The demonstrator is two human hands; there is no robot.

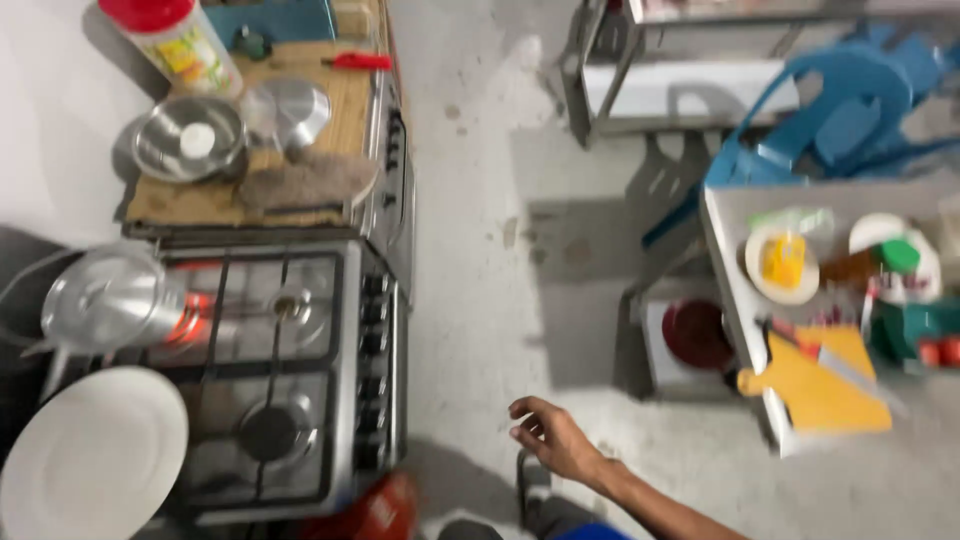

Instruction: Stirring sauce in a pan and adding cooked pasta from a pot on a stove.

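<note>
A right hand (553, 437) hangs over the bare concrete floor (480, 250), fingers loosely curled and apart, holding nothing, between a gas stove (290, 380) at left and a cluttered table (735, 290) at right. A red-capped canister with a yellow label (175, 40) stands far left, beyond a metal pot (105, 300) and white plate (90, 460).

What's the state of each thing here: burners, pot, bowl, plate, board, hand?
Right hand: empty, fingers curled, over the floor, touching nothing.
Left hand: not in view.
Rear left burner: lit, red glow beside the pot.
Front burner: off, bare.
Metal pot: lidded, at the stove's left edge.
Steel bowl: upright, uncovered.
White plate: empty.
Yellow cutting board: flat, overhanging the table edge.
</note>
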